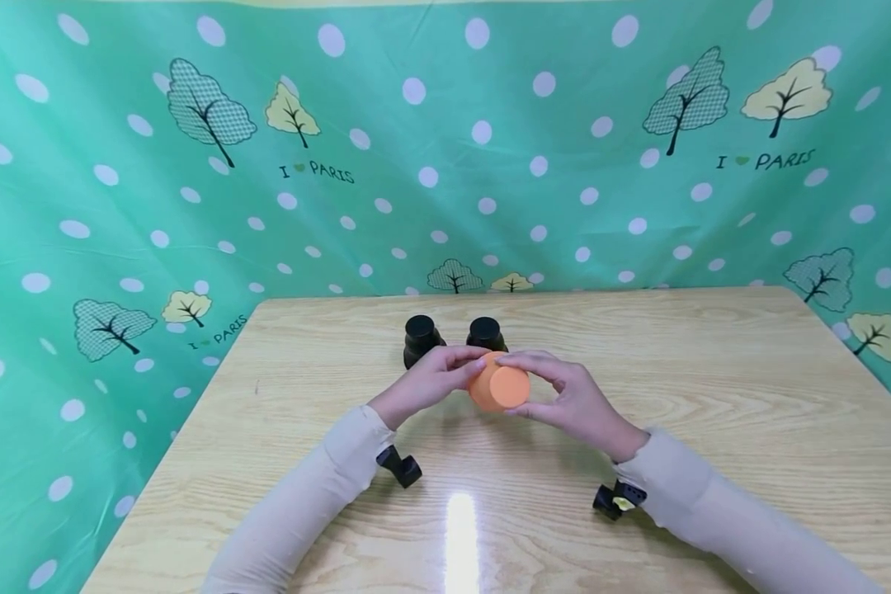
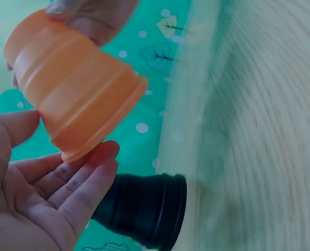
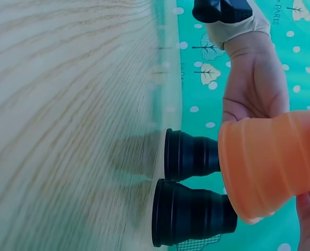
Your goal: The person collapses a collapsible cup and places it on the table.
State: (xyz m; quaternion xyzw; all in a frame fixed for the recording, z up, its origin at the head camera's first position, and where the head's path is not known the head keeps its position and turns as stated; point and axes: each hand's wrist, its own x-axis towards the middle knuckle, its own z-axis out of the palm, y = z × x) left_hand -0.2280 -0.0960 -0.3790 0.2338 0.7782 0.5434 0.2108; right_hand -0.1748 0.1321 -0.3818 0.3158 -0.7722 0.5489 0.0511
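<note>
An orange ribbed cup (image 1: 499, 384) is held between both hands above the table, tilted with its narrow base toward the head camera. My right hand (image 1: 568, 396) grips it near the narrow end, thumb below and fingers above. At the wide rim, my left hand (image 1: 432, 378) holds the cup; the left wrist view shows the thumb (image 2: 24, 125) at its side and fingers under the rim. Just behind the hands, two black ribbed cups stand upside down on the table, a left one (image 1: 420, 338) and a right one (image 1: 486, 332). The hands partly cover both.
The light wood table (image 1: 683, 363) stretches out on both sides of the hands. A green curtain (image 1: 386, 148) with trees and white dots hangs behind it. Each wrist wears a small black camera, one on the left (image 1: 399, 467) and one on the right (image 1: 618, 498).
</note>
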